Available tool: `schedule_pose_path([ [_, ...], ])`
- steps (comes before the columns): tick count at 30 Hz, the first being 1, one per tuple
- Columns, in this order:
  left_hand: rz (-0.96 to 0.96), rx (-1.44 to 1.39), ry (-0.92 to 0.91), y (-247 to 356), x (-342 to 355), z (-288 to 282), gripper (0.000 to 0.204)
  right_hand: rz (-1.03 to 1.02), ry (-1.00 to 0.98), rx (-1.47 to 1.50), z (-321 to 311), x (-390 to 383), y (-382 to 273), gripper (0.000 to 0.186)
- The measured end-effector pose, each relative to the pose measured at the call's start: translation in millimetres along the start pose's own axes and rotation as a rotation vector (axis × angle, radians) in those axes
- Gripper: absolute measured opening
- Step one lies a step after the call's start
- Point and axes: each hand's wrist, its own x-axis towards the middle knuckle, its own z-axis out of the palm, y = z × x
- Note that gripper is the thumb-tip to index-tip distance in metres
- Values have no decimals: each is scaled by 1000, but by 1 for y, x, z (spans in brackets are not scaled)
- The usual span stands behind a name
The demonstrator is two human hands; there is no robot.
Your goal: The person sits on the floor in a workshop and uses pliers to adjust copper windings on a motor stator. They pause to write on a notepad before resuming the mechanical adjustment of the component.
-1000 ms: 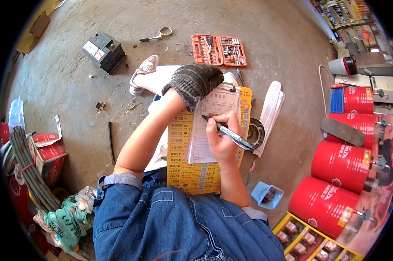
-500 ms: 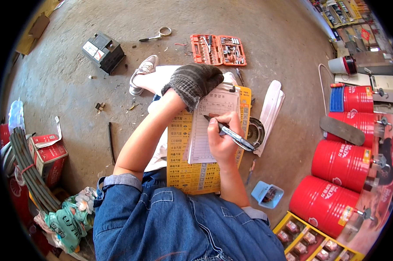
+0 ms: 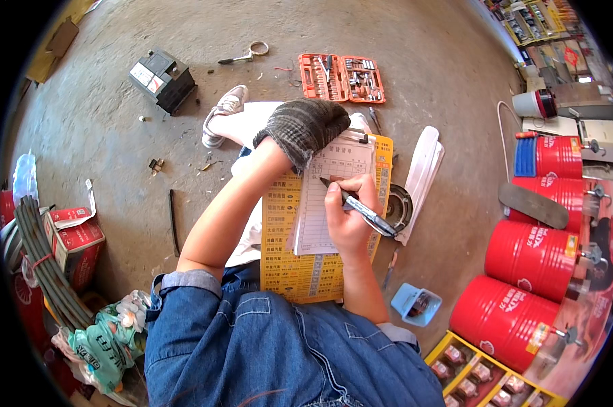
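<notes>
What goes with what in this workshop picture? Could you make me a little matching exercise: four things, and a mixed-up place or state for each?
Things:
1. black-and-silver pen
2. dark grey knitted glove
3. black boxy battery
4. orange plastic tool case

Places or states:
A. lying open
B. left of the grey-and-white shoe
C. in the bare right hand
D. worn on the left hand

Pairs: 1-C, 2-D, 3-B, 4-A.

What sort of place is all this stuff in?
It looks like a repair workshop or garage, probably for vehicles. There's a boxy black battery, an open orange tool case full of metal pieces, and a row of red drums along the right side.
</notes>
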Motion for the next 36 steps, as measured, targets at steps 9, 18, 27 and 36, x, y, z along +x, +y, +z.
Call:
schedule_pose_path([
  [9,14,32,14,-2,1,1,36,16,16,35,0,-2,7,16],
  [18,-10,28,26,-3,2,3,36,9,12,23,-1,-1,9,16],
  [27,-28,45,20,-1,1,2,38,35,17,86,-1,-3,6,14],
  [36,-68,62,-36,1,3,0,40,10,-60,43,1,-5,-2,16],
])
